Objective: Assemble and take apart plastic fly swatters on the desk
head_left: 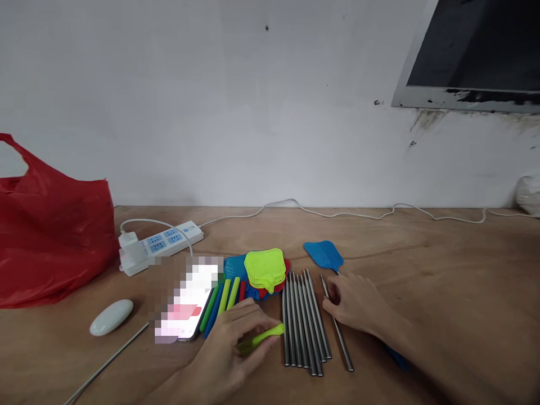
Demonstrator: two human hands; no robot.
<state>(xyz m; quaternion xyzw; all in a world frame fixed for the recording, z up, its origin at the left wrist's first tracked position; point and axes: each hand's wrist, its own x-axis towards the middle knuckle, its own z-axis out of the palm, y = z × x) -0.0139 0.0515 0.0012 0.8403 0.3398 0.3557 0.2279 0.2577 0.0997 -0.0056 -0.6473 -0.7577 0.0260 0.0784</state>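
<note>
My left hand (234, 343) is closed round a yellow-green plastic handle (265, 336), its end pointing right. Thumb and fingers of my right hand (354, 304) are curled onto a single metal rod (343, 347) that lies on the table. Left of it, several more metal rods (301, 326) lie side by side. A blue fly swatter (324, 255) rests beyond my right hand, its shaft partly hidden by it. Mesh fly swatter heads, a yellow-green one (265, 269) on top, are stacked behind the rods. Coloured handles (221, 301) lie between the phone and the rods.
A phone (189, 304), partly blurred out, lies left of the handles. Further left are a white mouse (112, 318), a white power strip (169, 243) with a plugged-in charger, and a red plastic bag (54, 236). A thin white cable (337, 215) runs along the wall.
</note>
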